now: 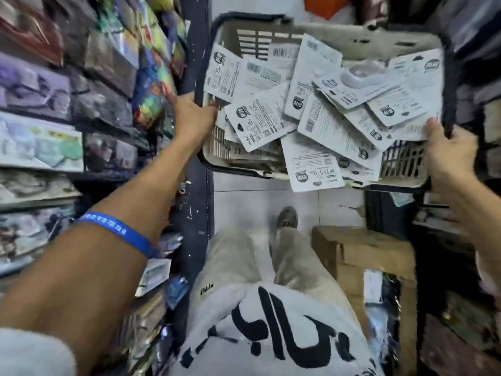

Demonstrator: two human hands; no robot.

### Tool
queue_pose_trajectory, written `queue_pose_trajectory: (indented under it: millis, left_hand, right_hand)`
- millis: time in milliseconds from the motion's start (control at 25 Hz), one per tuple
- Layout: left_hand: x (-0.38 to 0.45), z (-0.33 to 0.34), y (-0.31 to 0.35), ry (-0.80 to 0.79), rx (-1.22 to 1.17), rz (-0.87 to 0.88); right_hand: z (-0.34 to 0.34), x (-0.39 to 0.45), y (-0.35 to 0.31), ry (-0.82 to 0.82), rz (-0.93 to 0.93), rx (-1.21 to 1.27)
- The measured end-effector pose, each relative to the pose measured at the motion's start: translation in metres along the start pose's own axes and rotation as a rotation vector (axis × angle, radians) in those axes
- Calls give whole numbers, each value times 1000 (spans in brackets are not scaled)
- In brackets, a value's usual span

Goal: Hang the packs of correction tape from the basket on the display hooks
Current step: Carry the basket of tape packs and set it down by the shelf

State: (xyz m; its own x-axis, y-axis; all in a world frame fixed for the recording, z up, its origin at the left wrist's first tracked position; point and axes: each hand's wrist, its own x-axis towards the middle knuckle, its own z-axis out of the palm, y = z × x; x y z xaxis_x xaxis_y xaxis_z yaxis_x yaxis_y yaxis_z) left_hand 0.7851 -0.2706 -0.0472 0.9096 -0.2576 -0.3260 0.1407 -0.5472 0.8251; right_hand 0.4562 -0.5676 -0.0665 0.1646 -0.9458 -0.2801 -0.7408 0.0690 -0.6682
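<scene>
A beige slatted basket (pixel 254 36) with a dark rim hangs in front of me above the aisle floor. It is heaped with several white carded packs of correction tape (pixel 320 115), most lying back side up; one pack (pixel 360 74) shows its clear blister. My left hand (pixel 193 115) grips the basket's left rim, fingers curled over the edge. My right hand (pixel 447 150) grips the dark rim at the basket's right near corner. No display hooks can be made out.
Blurred shelves of packaged stationery (pixel 67 118) line the left side. A brown cardboard box (pixel 363 256) stands on the tiled floor at lower right, beside my foot (pixel 287 217). Dark shelving (pixel 477 77) runs along the right.
</scene>
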Motion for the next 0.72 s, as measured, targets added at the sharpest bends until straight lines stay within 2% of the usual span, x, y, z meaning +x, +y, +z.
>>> queue_pose_trajectory:
  millis: [240, 320, 400, 480, 720]
  left_hand:
    - [243, 27, 102, 37, 2, -40]
    - [328, 39, 133, 34, -35, -42]
    - [416, 51, 164, 28, 8, -24]
    - [501, 58, 208, 38, 34, -42]
    - [720, 103, 343, 11, 128, -11]
  right_hand:
    - [92, 186, -189, -38, -80, -29]
    - [134, 250, -241, -39, -16, -13]
    - [170, 303, -299, -12, -27, -26]
    - [203, 359, -362, -11, -66, -11]
    - [281, 542, -528, -39, -34, -12]
